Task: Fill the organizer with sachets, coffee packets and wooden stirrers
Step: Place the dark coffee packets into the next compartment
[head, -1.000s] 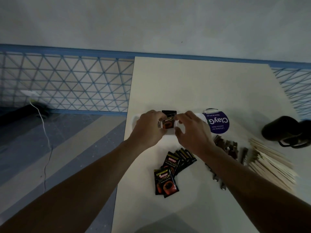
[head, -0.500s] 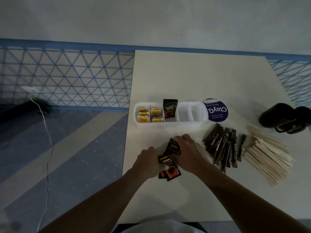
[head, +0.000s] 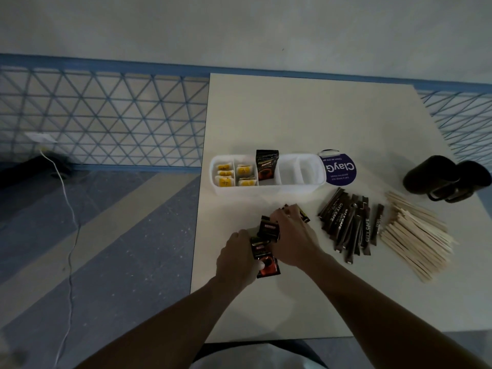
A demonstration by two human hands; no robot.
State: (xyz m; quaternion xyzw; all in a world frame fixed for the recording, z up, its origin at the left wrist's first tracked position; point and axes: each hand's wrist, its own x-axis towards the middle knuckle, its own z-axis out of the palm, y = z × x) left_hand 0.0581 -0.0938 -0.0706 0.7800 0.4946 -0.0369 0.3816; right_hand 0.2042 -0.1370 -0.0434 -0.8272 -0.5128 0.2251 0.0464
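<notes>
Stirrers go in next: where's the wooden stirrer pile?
Head view: the wooden stirrers lie at the right of the table, right of the City Cafe sticks, nearer the person than the black mugs.

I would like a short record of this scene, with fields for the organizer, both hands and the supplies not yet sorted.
organizer: yellow sachets in two left compartments, one upright coffee packet in third, rest look empty
left hand: grips loose coffee packets
right hand: grips the same packets
unsorted: stick packets, wooden stirrers
other: two mugs
</notes>
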